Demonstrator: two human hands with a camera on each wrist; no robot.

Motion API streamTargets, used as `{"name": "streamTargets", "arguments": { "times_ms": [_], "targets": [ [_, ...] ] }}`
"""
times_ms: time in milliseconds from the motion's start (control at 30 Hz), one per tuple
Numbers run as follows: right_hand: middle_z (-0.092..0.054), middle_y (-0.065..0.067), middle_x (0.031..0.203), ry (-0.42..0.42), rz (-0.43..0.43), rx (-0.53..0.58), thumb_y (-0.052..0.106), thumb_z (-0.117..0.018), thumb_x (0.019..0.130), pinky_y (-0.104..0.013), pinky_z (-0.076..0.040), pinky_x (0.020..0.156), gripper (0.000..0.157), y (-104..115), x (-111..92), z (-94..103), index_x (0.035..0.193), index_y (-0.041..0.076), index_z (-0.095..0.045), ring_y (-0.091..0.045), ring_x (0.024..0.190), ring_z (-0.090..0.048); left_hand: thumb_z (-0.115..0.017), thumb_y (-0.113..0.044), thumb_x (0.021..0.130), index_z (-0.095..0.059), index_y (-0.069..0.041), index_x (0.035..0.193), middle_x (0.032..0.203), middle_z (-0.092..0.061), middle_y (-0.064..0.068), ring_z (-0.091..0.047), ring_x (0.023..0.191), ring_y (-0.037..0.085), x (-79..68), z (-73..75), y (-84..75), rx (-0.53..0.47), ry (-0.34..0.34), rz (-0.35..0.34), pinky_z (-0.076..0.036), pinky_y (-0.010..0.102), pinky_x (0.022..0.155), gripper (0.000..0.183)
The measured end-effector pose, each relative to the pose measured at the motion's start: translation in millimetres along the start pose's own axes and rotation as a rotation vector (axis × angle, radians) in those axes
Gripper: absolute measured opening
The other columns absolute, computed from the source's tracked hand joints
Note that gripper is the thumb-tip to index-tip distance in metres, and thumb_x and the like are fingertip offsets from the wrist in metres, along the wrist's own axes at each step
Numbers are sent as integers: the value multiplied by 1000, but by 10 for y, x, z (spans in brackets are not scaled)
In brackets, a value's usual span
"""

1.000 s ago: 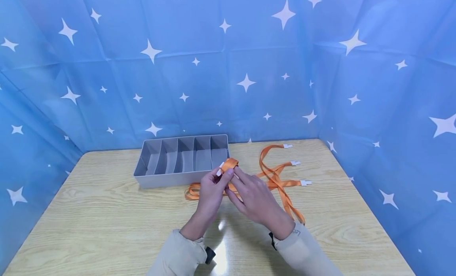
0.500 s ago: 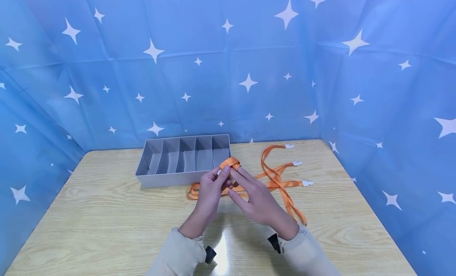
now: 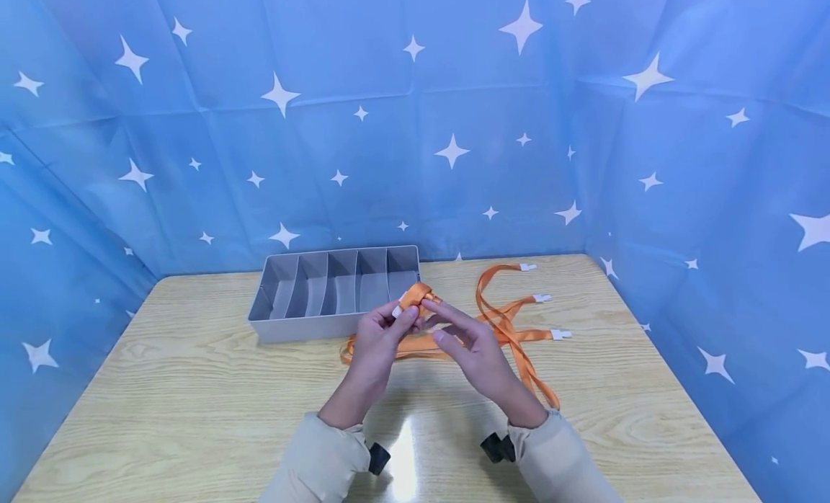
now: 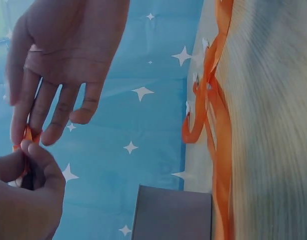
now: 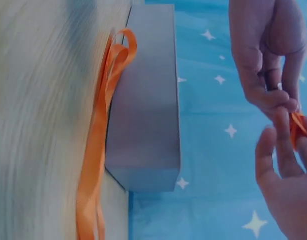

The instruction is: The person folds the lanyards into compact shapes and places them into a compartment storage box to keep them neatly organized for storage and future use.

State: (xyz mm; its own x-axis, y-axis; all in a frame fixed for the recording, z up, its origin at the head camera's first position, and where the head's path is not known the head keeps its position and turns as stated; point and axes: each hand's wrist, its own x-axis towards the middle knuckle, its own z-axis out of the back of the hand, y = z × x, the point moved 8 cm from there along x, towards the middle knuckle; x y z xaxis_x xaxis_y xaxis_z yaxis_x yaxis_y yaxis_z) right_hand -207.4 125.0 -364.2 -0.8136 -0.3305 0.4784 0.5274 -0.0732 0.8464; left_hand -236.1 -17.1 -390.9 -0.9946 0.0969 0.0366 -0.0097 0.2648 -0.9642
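Observation:
My left hand [image 3: 378,341] pinches a rolled-up orange lanyard [image 3: 415,294] between thumb and fingers, above the table. A white plastic clip [image 3: 398,310] sticks out at the roll's left side. The right hand [image 3: 478,353] is beside it, its fingertips touching the roll's right side. In the left wrist view the fingers of this right hand [image 4: 68,65] are mostly straight and spread, with the lanyard [image 4: 27,134] at the longest fingertips. Behind and below the hands, several more orange lanyards [image 3: 515,335] lie loosely crossed on the table, white clips towards the right.
A grey divided box [image 3: 318,326] with several compartments stands at the back of the wooden table [image 3: 194,388], left of the lanyards. The loops of the loose lanyards lie against its front right side. A blue star-patterned cloth [image 3: 363,164] hangs behind and at both sides.
The right hand has eased back from the roll to the right, its thumb and fingers spreading. The left hand keeps hold of the rolled lanyard, turned slightly so its white clip shows again.

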Motion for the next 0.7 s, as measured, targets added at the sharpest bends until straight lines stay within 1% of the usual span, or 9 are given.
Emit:
{"name": "streamTargets", "arguments": {
  "times_ms": [67, 133, 200, 300, 367, 400, 500, 600, 700],
  "targets": [
    [-58, -17, 137, -19, -8, 29, -1, -53, 100, -30, -51, 89, 39, -14, 4, 17, 139, -1, -55, -26, 117, -59, -68, -15, 96, -67, 8, 117, 89, -67, 5, -64, 82, 12, 8, 31, -24, 30, -39, -27, -55, 27, 82, 32],
    [-59, -18, 137, -36, -14, 43, -2, -53, 100, -29, -50, 90, 38, -40, 3, 35, 137, -2, -57, -27, 119, -58, -69, -14, 95, -67, 8, 119, 92, -68, 9, -65, 84, 14, 22, 57, -48, 66, -66, -66, -55, 27, 82, 33],
    [-61, -20, 133, -49, -22, 52, -1, -53, 100, -28, -50, 91, 36, -61, 5, 47, 135, -2, -58, -27, 120, -59, -69, -14, 95, -67, 7, 120, 95, -69, 12, -65, 84, 14, 36, 79, -54, 100, -87, -93, -56, 25, 80, 33],
    [-62, -22, 129, -72, -48, 77, 1, -55, 100, -27, -49, 95, 32, -113, 12, 69, 132, -3, -61, -26, 119, -60, -68, -11, 95, -67, 7, 120, 96, -70, 15, -66, 84, 14, 66, 105, -39, 135, -107, -123, -56, 24, 78, 31],
    [-62, -23, 128, -89, -69, 99, 4, -55, 101, -27, -48, 97, 30, -159, 25, 85, 130, -3, -62, -24, 119, -60, -68, -9, 95, -67, 8, 120, 96, -70, 15, -66, 82, 13, 81, 128, -31, 153, -130, -133, -56, 22, 75, 30],
    [-62, -22, 129, -97, -82, 109, 5, -55, 101, -27, -48, 97, 30, -186, 35, 93, 129, -2, -62, -24, 120, -60, -68, -8, 94, -67, 8, 119, 95, -70, 15, -67, 82, 13, 90, 140, -30, 164, -141, -140, -56, 23, 75, 30],
    [-63, -20, 129, -124, -114, 103, 8, -56, 102, -27, -48, 97, 29, -273, 79, 113, 128, -1, -63, -26, 120, -59, -68, -5, 94, -67, 9, 120, 95, -70, 17, -67, 82, 16, 127, 177, -39, 185, -173, -161, -57, 25, 76, 30],
    [-64, -22, 126, -169, -152, 74, 7, -58, 101, -25, -50, 94, 28, -382, 129, 134, 127, -2, -63, -30, 118, -61, -69, -6, 94, -67, 7, 121, 98, -71, 19, -67, 83, 17, 179, 210, -53, 235, -201, -187, -57, 27, 75, 30],
    [-64, -23, 124, -219, -205, 40, 7, -60, 99, -23, -51, 91, 29, -521, 180, 146, 127, -1, -63, -32, 115, -63, -70, -5, 93, -67, 6, 121, 98, -71, 19, -66, 82, 19, 242, 245, -70, 293, -236, -217, -56, 24, 70, 31]
  ]
}}
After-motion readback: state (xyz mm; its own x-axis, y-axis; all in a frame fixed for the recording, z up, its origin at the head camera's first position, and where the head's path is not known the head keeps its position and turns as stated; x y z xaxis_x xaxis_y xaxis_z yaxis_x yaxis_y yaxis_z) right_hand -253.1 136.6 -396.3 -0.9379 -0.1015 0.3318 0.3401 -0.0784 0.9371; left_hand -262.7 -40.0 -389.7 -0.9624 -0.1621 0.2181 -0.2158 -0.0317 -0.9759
